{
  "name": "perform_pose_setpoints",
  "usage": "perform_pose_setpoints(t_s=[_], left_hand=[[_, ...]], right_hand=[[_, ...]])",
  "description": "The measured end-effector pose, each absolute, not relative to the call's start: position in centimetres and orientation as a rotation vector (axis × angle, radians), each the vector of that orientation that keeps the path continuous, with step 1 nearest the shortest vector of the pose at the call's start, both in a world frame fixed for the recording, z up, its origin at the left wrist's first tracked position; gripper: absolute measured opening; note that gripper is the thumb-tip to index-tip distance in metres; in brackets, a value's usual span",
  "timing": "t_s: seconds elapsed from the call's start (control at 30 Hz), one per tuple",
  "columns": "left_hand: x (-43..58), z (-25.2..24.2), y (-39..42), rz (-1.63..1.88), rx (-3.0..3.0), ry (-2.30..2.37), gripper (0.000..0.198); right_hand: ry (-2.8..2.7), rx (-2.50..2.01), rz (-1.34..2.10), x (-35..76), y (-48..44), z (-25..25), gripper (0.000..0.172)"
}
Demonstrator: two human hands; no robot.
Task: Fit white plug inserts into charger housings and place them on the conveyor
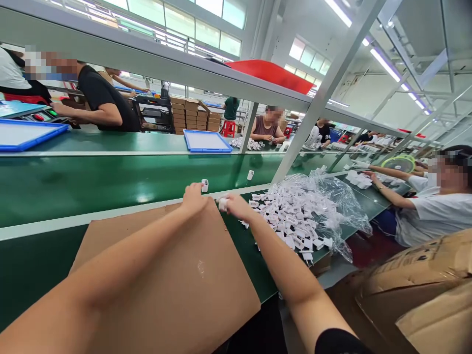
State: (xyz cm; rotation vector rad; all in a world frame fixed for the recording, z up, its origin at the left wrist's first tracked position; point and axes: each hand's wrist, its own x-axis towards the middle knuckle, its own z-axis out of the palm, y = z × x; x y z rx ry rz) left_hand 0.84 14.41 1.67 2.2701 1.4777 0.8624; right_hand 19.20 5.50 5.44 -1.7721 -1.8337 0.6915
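Note:
My left hand (pixel 194 197) reaches over the cardboard sheet to the edge of the green belt. Its curled fingers are at a small white charger (pixel 205 185) with a dark port face. To its right, my right hand (pixel 238 206) is closed on another white charger (pixel 223 204), partly covered by the fingers. Close by on the right lies a loose heap of white chargers (pixel 291 211), some with plug pins showing. Brown cardboard (pixel 173 275) lies under my left forearm.
A further white charger (pixel 250 175) sits on the green belt (pixel 110 179). Clear plastic film (pixel 346 216) covers part of the heap's far side. A slanted metal post (pixel 313 113) rises behind it. Cardboard boxes (pixel 416 275) stand at right, near a seated co-worker (pixel 438 206).

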Motion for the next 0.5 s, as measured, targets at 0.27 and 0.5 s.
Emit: perform_pose_setpoints(t_s=[0.27,0.5], left_hand=[[-1.0,2.4,21.4,0.686,2.481,1.378,0.085],[-2.3,3.5,21.9,0.592,2.534,1.314,0.042]], right_hand=[[-1.417,-1.339,1.271,14.4,2.8,1.6,0.036],[-1.019,-1.067,1.633,17.2,3.6,3.0,0.030]])
